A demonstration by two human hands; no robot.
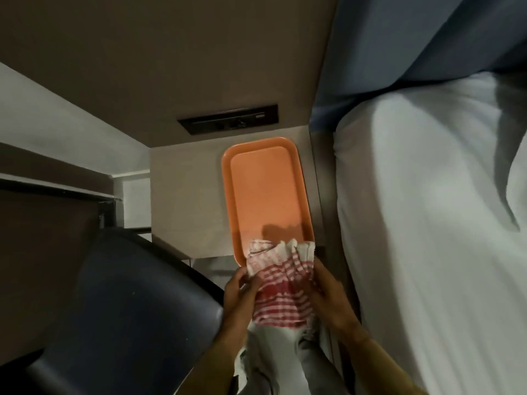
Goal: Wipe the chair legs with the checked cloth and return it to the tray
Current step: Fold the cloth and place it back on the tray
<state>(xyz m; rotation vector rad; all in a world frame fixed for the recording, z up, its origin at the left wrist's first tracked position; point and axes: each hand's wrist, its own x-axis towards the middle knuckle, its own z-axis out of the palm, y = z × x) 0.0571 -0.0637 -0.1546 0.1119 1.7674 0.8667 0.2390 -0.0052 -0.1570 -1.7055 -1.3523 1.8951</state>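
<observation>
The red-and-white checked cloth (281,283) is bunched between both hands, just in front of the near end of the orange tray (265,189). Its far edge overlaps the tray's near rim. My left hand (241,292) grips the cloth's left side and my right hand (328,295) holds its right side. The tray lies lengthwise on a small beige bedside table (188,206) and has nothing else in it. The dark chair (122,303) stands at the lower left; only its padded back or seat shows, and its legs are hidden.
A bed with white sheets (427,223) and a blue headboard fills the right side. A dark switch panel (228,119) sits on the brown wall behind the tray. A dark desk edge (57,192) runs along the left. My legs show below the cloth.
</observation>
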